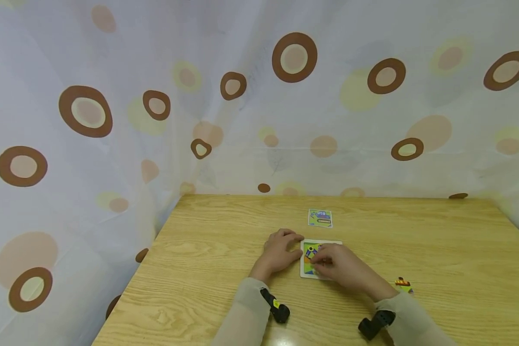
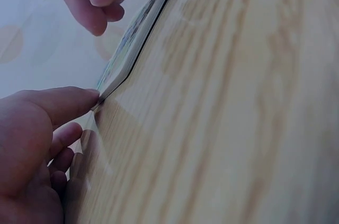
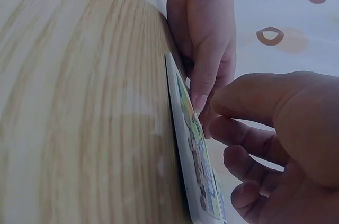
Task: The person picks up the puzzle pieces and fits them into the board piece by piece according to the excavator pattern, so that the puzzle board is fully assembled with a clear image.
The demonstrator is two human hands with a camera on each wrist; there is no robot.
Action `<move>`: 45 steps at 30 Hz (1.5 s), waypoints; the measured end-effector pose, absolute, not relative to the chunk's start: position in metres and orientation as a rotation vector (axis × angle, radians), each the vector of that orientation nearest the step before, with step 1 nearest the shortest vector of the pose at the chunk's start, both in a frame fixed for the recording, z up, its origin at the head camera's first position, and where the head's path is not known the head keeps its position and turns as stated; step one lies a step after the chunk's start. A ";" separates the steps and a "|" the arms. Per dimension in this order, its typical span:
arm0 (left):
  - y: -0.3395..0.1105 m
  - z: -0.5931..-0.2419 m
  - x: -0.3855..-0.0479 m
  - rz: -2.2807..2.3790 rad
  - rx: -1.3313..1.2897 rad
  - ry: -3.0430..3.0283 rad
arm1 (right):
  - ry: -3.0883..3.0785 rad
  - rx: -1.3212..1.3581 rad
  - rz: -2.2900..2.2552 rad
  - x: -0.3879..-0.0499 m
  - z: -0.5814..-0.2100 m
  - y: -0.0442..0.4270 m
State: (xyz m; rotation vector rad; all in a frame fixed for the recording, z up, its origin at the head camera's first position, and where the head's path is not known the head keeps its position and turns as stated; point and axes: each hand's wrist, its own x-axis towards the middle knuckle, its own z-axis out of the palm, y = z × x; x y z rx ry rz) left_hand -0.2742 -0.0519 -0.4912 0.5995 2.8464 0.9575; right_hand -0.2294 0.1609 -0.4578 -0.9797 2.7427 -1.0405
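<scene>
A small jigsaw puzzle board point(image 1: 302, 267) with a white frame lies flat on the table, green and colourful pieces showing inside it. My left hand point(image 1: 281, 251) rests at its left side; in the left wrist view the thumb point(image 2: 79, 99) touches a corner of the frame. Over the board hovers my right hand point(image 1: 339, 264), covering much of its right part. In the right wrist view that hand's fingers point(image 3: 241, 131) are loosely bent, thumb and index tips close together, with no piece visible between them.
A square picture card point(image 1: 320, 218) showing an excavator lies behind the board. To the right, near the right forearm, is a loose colourful puzzle piece point(image 1: 403, 284), partly hidden by the sleeve. The wooden table point(image 1: 207, 240) meets a patterned curtain point(image 1: 242, 163) at the back.
</scene>
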 end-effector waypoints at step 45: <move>-0.053 -0.492 -0.274 1.008 0.596 2.810 | 2.850 -0.988 -0.970 -0.198 -0.457 0.274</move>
